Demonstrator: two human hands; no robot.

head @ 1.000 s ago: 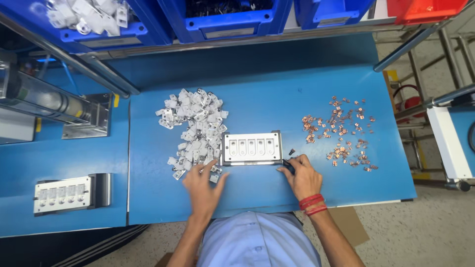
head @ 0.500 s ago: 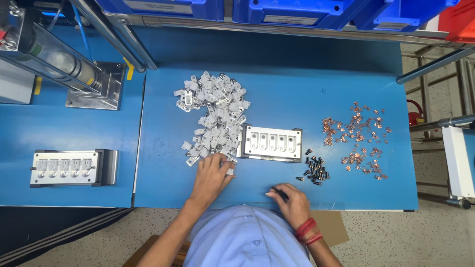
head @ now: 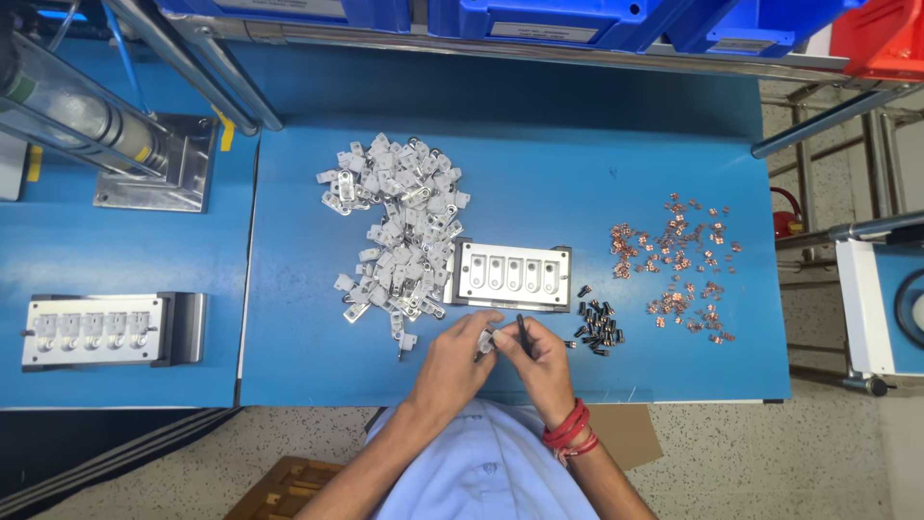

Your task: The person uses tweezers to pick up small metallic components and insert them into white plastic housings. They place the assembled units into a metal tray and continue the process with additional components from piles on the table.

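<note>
Small white part point(head: 488, 339), mostly hidden, pinched betw. left hand point(head: 454, 362) & right hand point(head: 539, 361) fingers.

Matt blue desk point(head: 626, 164); brushed metal fixture block point(head: 510, 274); pale grey plastic housings point(head: 399, 221); shiny copper clips point(head: 679, 265); dark metal screws point(head: 599, 323); glossy blue plastic bins point(head: 549, 17).

Both hands came together now, left hand point(head: 452, 361) off the white parts pile point(head: 399, 226), pinching one small white piece point(head: 487, 339) with the right hand point(head: 541, 361).
</note>
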